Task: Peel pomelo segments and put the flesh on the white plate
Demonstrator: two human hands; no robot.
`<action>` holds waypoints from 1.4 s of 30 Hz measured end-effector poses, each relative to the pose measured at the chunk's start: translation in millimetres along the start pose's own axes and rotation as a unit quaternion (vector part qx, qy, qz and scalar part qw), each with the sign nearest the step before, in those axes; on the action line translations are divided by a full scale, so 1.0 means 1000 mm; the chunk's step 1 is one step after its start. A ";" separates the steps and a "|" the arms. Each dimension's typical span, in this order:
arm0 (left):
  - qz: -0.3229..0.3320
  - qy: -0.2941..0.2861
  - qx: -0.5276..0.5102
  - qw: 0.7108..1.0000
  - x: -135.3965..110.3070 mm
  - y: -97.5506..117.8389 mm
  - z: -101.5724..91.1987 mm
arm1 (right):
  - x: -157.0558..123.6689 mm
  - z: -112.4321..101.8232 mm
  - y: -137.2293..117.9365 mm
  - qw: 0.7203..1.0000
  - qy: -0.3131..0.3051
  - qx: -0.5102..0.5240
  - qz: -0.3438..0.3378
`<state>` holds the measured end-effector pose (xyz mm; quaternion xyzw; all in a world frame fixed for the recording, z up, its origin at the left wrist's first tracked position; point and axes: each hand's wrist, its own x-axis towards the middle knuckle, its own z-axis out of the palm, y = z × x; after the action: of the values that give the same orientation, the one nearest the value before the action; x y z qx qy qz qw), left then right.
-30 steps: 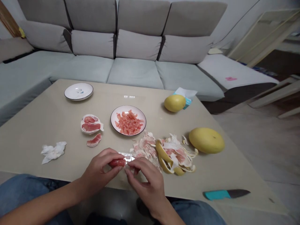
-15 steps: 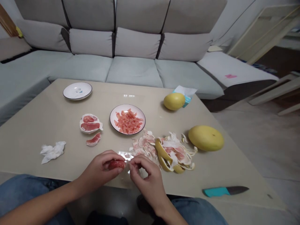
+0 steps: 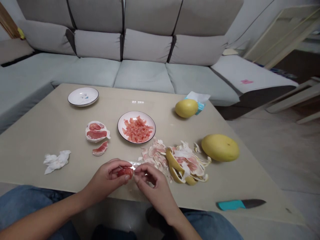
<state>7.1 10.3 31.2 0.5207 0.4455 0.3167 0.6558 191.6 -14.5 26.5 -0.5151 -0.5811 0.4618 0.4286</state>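
Observation:
Between the thumb and fingers of my left hand (image 3: pixel 110 176) is a red pomelo segment (image 3: pixel 125 172), held above the table's near edge. My right hand (image 3: pixel 153 183) is pinched at the segment's right end; whatever its fingertips grip is too small to make out. Beyond my hands stands a plate (image 3: pixel 120 130) of pink pomelo pieces (image 3: pixel 138 130). To its left lie a partly peeled pomelo chunk (image 3: pixel 96 131) and a loose segment (image 3: pixel 100 148). A heap of yellow rind and pale membrane (image 3: pixel 185 163) lies right of my right hand.
Two whole pomelos, one near (image 3: pixel 220 147) and one far (image 3: pixel 186 108), sit on the right beside a tissue pack (image 3: pixel 200 106). A teal-handled knife (image 3: pixel 241 204) lies at the near right. A second plate (image 3: pixel 83 97) and a crumpled tissue (image 3: pixel 57 161) are on the left. A sofa (image 3: pixel 142 75) stands behind.
My right hand has moved slightly left, closer to the segment. My left hand still holds the segment, turned a little. The other things have stayed put.

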 end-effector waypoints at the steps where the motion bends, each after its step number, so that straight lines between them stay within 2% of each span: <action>1: -0.008 -0.002 -0.011 1.000 0.000 -0.001 0.000 | -0.001 0.003 0.000 1.000 -0.008 0.006 0.013; 6: -0.010 -0.003 -0.033 0.999 -0.001 -0.001 0.001 | -0.003 0.012 0.004 0.999 -0.023 0.018 0.019; 13: 0.001 0.006 0.013 1.000 -0.002 0.002 0.002 | -0.005 0.012 0.003 1.000 0.000 -0.008 0.017; 17: -0.007 -0.007 0.017 1.000 -0.002 0.003 0.003 | -0.007 0.017 0.005 0.998 -0.002 0.011 0.061; 21: -0.046 -0.022 -0.014 0.999 -0.001 0.002 0.002 | -0.007 0.017 0.007 0.992 -0.032 0.061 0.109; 23: -0.039 -0.020 0.005 0.999 -0.001 0.003 0.001 | -0.005 0.013 0.006 0.991 -0.050 0.058 0.109; 26: 0.021 -0.001 0.113 0.993 -0.002 0.006 0.000 | -0.002 0.004 0.004 0.996 -0.062 -0.006 0.057; 28: 0.069 0.011 0.203 0.977 -0.003 0.008 -0.001 | -0.002 -0.002 0.004 0.997 -0.021 -0.065 -0.019; 31: 0.119 0.013 0.282 0.952 -0.003 0.008 -0.001 | -0.003 -0.005 0.005 0.979 0.035 -0.131 -0.153; 34: 0.145 0.009 0.314 0.938 -0.002 0.004 -0.001 | -0.007 -0.003 0.007 0.951 0.028 -0.192 -0.241; 38: 0.161 0.002 0.324 0.932 -0.003 -0.001 -0.001 | -0.011 0.003 0.009 0.921 0.024 -0.269 -0.283; 40: 0.154 -0.006 0.317 0.936 -0.003 -0.001 -0.001 | -0.012 0.005 0.008 0.920 0.029 -0.276 -0.278; 42: 0.126 -0.009 0.294 0.947 -0.003 0.001 -0.001 | -0.010 0.003 0.006 0.931 0.035 -0.258 -0.257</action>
<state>5.4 8.0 32.4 0.7453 0.4438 0.2468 0.4320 191.4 -24.5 19.6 -0.4565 -0.7775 0.1523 0.4049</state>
